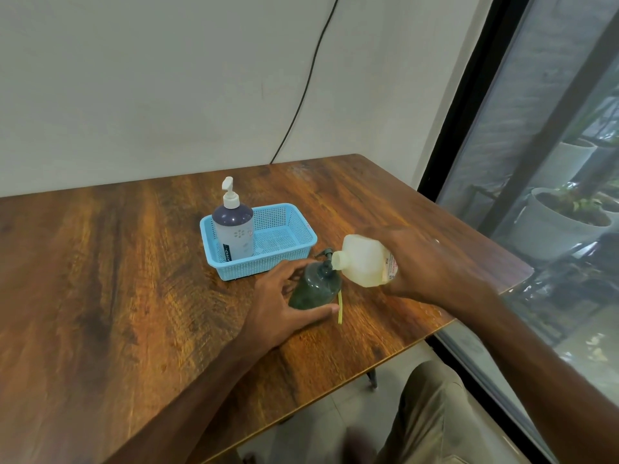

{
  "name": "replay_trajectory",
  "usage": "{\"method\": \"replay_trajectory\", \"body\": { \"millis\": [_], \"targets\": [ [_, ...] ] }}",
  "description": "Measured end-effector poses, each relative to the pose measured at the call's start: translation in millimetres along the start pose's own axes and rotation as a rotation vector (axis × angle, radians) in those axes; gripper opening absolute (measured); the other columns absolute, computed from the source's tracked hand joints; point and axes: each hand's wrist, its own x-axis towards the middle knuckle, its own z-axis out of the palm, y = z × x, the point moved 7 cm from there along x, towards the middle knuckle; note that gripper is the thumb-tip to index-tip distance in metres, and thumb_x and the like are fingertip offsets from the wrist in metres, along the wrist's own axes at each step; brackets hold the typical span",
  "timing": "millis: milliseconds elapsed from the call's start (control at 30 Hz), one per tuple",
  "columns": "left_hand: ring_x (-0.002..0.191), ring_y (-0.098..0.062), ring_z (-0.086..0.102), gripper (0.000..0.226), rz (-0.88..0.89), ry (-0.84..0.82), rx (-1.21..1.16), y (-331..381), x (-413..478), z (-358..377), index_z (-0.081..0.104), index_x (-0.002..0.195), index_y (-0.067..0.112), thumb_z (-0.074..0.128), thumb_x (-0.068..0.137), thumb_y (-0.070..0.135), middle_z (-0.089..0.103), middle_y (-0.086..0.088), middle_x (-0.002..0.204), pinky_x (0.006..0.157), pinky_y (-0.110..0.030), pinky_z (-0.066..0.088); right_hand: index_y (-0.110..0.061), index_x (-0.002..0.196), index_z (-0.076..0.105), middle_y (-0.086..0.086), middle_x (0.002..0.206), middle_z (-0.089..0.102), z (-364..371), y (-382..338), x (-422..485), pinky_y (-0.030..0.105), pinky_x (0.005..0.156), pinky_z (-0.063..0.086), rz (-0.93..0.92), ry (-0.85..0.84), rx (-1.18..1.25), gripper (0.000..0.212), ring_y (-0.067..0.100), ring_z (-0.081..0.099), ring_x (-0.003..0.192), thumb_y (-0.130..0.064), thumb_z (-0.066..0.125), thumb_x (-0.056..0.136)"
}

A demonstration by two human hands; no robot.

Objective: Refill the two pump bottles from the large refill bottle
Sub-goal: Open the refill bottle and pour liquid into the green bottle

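— Left hand?
— My left hand (284, 306) curls round the green pump bottle (313, 286), thumb on its near side. The bottle sits on the table (117, 262), just near-right of the blue basket (261, 267).
— Right?
— My right hand (432, 266) grips the refill bottle (365, 262), tilted, with its open mouth pointing left, just beside the green bottle's pump head. The purple pump bottle (234, 229) stands in the basket's left end.

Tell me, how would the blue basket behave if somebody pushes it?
The blue basket looks like thin perforated plastic, so it is probably light and slightly flexible. The tall pump bottle stands at one end, so the basket may pivot and the bottle might tip.
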Motion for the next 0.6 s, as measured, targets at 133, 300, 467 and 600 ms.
{"method": "replay_trajectory", "body": {
  "millis": [133,300,467,600],
  "targets": [
    [0.122,0.012,0.058,0.078,0.005,0.002,0.006,-0.9,0.7,0.2,0.060,0.130,0.038,0.101,0.064,0.041,0.062,0.030,0.127,0.094,-0.004,0.048,-0.024,0.143,0.054,-0.001,0.137,0.063,0.7,-0.2,0.7,0.044,0.100,0.052,-0.010,-0.001,0.010,0.080,0.018,0.056,0.128,-0.029,0.089,0.071],
    [0.123,0.010,0.058,0.078,0.014,-0.001,0.016,-0.7,0.6,0.3,0.059,0.130,0.040,0.100,0.064,0.043,0.061,0.030,0.128,0.096,-0.006,0.049,-0.021,0.142,0.054,0.002,0.139,0.062,0.0,0.5,-0.7,0.041,0.103,0.050,-0.002,0.008,0.016,0.079,0.020,0.055,0.130,-0.026,0.090,0.072],
    [0.123,0.011,0.057,0.079,0.024,-0.002,0.021,-1.4,0.4,1.1,0.058,0.131,0.041,0.100,0.064,0.043,0.061,0.031,0.128,0.095,-0.004,0.048,-0.021,0.144,0.052,0.003,0.141,0.060,0.7,1.8,-0.9,0.047,0.104,0.050,0.010,-0.012,0.012,0.081,0.021,0.054,0.132,-0.027,0.090,0.072],
    [0.123,0.010,0.058,0.079,0.030,-0.003,0.025,-1.4,0.6,1.5,0.059,0.131,0.041,0.100,0.063,0.044,0.062,0.030,0.127,0.095,-0.005,0.049,-0.022,0.145,0.052,0.001,0.140,0.061,-0.5,0.6,-1.8,0.044,0.104,0.049,0.011,-0.011,0.002,0.082,0.020,0.055,0.130,-0.029,0.089,0.073]
  ]
}}
